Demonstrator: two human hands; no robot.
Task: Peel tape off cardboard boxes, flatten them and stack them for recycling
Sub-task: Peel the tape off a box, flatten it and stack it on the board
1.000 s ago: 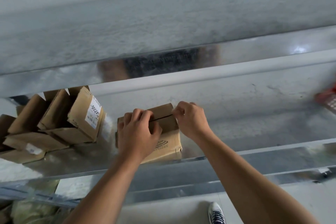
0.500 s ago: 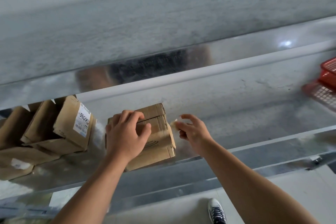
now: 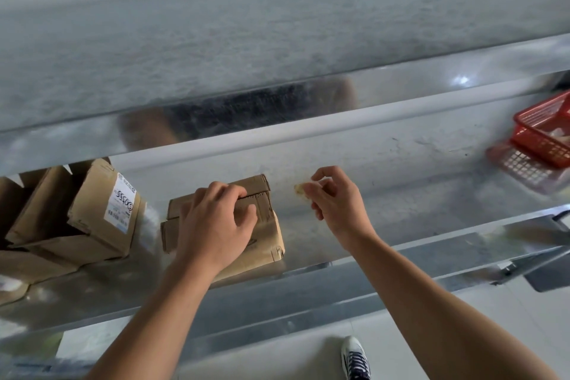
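Rightward from the small cardboard box (image 3: 266, 227) the right hand (image 3: 336, 203) has drawn since the earlier frame. It pinches a crumpled scrap of tape (image 3: 300, 189) between thumb and fingertips, clear of the box's right edge. The left hand (image 3: 216, 225) stays on the box, fingers curled over its top seam, gripping it on the steel table (image 3: 401, 203). Opened boxes (image 3: 92, 222) stand just left; a red basket (image 3: 543, 133) sits far right.

A small brown cardboard box (image 3: 268, 231) sits on the metal shelf (image 3: 401, 210), crumpled tape scrap (image 3: 299, 189) just beside it.
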